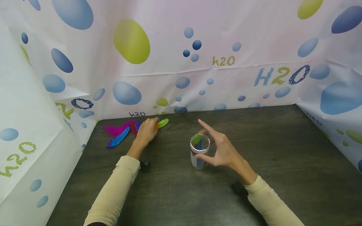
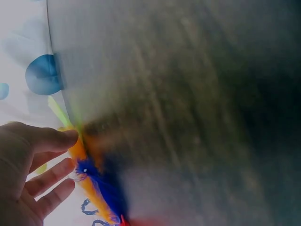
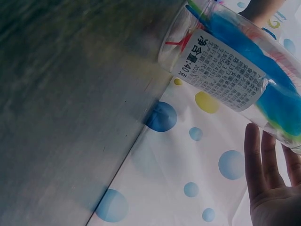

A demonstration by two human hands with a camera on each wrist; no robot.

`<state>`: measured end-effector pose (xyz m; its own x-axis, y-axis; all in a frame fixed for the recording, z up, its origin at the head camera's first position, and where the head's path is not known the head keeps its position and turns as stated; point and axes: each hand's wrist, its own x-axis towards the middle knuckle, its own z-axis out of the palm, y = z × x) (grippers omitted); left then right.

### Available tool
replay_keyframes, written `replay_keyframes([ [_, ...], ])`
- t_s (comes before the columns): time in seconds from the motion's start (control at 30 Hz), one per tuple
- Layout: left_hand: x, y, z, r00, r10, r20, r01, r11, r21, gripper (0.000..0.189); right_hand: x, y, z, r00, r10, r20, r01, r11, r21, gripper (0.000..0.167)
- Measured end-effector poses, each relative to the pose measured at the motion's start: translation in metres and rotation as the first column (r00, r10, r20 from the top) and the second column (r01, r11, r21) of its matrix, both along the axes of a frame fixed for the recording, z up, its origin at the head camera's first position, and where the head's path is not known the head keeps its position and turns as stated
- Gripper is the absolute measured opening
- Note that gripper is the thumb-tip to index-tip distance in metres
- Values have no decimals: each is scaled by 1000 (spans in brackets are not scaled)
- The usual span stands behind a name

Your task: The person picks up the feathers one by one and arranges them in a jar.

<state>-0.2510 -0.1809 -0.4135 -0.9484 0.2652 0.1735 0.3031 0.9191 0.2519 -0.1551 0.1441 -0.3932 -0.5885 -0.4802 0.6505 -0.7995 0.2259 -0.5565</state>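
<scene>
At the back left of the table, my left hand (image 1: pixel 147 130) reaches down among loose feathers. Its thumb and forefinger pinch an orange-and-green feather (image 1: pixel 162 123); the other fingers (image 2: pixel 56 197) are spread in the left wrist view. Beside that hand lie a blue feather (image 1: pixel 120 137) and a magenta feather (image 1: pixel 120 128), with red and purple ones partly hidden. A clear jar (image 1: pixel 199 164) stands upright, holding several coloured feathers. My right hand (image 1: pixel 222 150) is around the jar, thumb across its front, forefinger pointing up. Straight fingers (image 3: pixel 254 155) come right to its side in the right wrist view.
A white label (image 3: pixel 221 70) with printed text is on the jar's side. The dark wooden table (image 1: pixel 175 194) ends at a white backdrop (image 1: pixel 164 66) with blue and green spots, which rises behind it and on both sides.
</scene>
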Motion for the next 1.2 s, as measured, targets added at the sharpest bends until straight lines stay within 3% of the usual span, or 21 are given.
replay_keyframes([
  [0.6, -3, 1, -3, 1000, 16, 3, -16, 999, -33, 30, -1, 0, 1, 1000, -4, 3, 4, 1000, 10, 99],
  [1.2, -3, -3, 0, 999, 31, 18, -31, 999, 12, 28, -1, 0, 0, 1000, -6, 7, 6, 1000, 14, 98],
])
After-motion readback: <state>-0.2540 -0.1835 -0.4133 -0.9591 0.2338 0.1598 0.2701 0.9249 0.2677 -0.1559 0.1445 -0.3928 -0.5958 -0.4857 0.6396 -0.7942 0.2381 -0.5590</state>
